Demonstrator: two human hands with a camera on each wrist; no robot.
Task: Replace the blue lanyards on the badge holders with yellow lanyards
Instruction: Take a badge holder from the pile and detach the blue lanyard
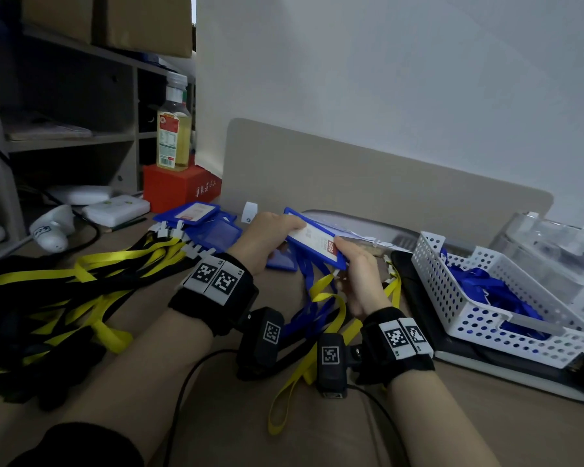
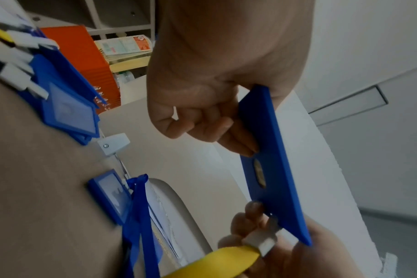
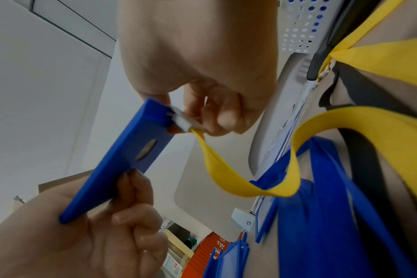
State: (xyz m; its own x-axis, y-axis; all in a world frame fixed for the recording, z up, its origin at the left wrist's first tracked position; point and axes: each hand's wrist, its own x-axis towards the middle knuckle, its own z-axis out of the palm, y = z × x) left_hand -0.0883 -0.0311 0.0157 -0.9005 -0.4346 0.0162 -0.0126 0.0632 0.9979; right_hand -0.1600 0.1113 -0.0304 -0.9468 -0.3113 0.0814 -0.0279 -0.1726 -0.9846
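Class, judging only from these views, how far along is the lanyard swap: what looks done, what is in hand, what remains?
Done: blue lanyards lie in the white basket, and several badge holders carry yellow lanyards.
In hand: the left hand grips a blue badge holder while the right hand pinches a yellow lanyard's white clip at its slot.
Left: another holder on the desk has a blue lanyard.

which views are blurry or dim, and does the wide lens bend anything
Head view: dim, fairly sharp; the divider edge bows. Left wrist view: the yellow lanyard and right hand smear at the bottom. Right wrist view: badge holder sharp, blue lanyards blurred.
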